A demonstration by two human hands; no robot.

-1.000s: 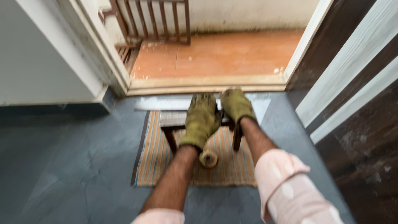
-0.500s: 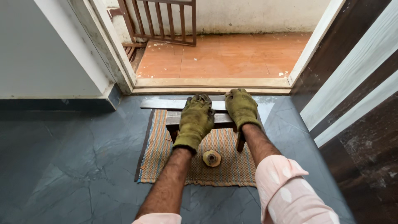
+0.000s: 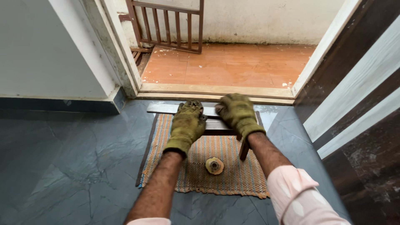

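Both gloved hands have shifted a touch to the left on the bench since half a second ago, and the view has dropped closer over them. The left hand (image 3: pixel 188 125) lies palm-down on the small wooden bench (image 3: pixel 216 125), fingers spread flat on its top rather than closed round anything; the right hand (image 3: pixel 236 113), at two o'clock from it, is curled over the far edge of the same top, grasping it as far as the glove lets me tell. The bench stands on a striped woven mat (image 3: pixel 200 166) just inside the door sill (image 3: pixel 216 89), with a pale flat strip (image 3: pixel 160 108) lying across the mat's far end under the fingertips. At six o'clock from the bench, a round spool-like piece (image 3: pixel 214 165) sits loose on the mat, apart from both hands. The risks, as I judge them: the mat could slide on the smooth dark floor (image 3: pixel 62 158) under a push, tipping the bench, and the loose spool could roll off.
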